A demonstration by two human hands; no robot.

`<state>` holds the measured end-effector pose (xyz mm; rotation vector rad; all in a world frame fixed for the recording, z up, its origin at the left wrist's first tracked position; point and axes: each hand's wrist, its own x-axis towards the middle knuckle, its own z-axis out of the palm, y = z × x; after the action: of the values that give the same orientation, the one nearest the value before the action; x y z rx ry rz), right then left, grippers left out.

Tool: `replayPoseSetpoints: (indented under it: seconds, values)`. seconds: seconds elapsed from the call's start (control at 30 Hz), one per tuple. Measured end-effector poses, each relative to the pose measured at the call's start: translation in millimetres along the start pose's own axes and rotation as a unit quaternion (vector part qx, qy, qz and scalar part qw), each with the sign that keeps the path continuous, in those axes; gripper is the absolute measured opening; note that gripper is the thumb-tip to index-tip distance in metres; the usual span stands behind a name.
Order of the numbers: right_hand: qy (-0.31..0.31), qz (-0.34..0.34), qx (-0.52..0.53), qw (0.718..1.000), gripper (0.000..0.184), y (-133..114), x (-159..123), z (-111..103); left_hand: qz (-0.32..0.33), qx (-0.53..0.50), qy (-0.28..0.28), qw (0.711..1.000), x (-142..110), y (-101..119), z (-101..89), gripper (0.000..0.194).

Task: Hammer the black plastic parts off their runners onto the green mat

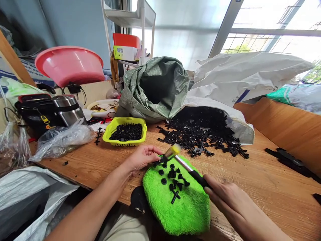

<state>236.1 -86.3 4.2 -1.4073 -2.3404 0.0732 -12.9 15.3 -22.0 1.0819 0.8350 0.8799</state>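
Observation:
My right hand (223, 195) is closed around the black handle of a small hammer (184, 165) whose yellowish head hovers, blurred, over the far edge of a bright green fuzzy cloth (185, 211). My left hand (141, 157) pinches a black plastic piece (160, 160) at that edge, right under the hammer head. Several small black round parts (173, 177) and a cross-shaped piece lie scattered on the cloth.
A yellow-green basket (126, 132) of black parts stands behind the cloth. A heap of black cross-shaped pieces (200, 134) spills from a white sack (238, 83) beside a green woven sack (155, 87). A pink basin, a steel pot and plastic bags sit at left.

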Motion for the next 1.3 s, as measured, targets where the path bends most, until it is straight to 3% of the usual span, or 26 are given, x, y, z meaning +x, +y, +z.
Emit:
replayPoseSetpoints:
  seconds: [0.2, 0.47, 0.6, 0.8, 1.17, 1.3]
  values:
    - [-0.097, 0.058, 0.05, 0.992, 0.033, -9.2, 3.9, -2.4, 0.009, 0.022, 0.017, 1.0, 0.7, -0.6, -1.4, 0.029]
    - [0.031, 0.103, 0.154, 0.982, 0.033, -7.7, -1.9, -23.8, -0.004, 0.027, 0.007, 1.0, -3.9, -0.8, -1.6, 0.035]
    - [0.044, 0.08, 0.091, 0.992, 0.039, -5.5, -11.7, -15.1, -0.006, 0.054, 0.01, 0.998, -2.6, -1.4, -2.0, 0.035]
    - [-0.098, 0.054, -0.03, 0.993, 0.032, -7.6, 0.4, -4.7, 0.004, 0.064, 0.016, 0.998, 2.3, -1.5, -2.6, 0.031]
    - [-0.117, 0.066, -0.026, 0.991, 0.032, -9.7, 6.1, -11.6, 0.006, 0.091, 0.016, 0.996, 3.7, -2.0, -3.1, 0.029]
    - [-0.125, 0.055, -0.049, 0.989, 0.024, -11.2, 9.7, -10.1, 0.012, 0.11, 0.031, 0.993, 5.1, -1.4, -1.0, 0.029]
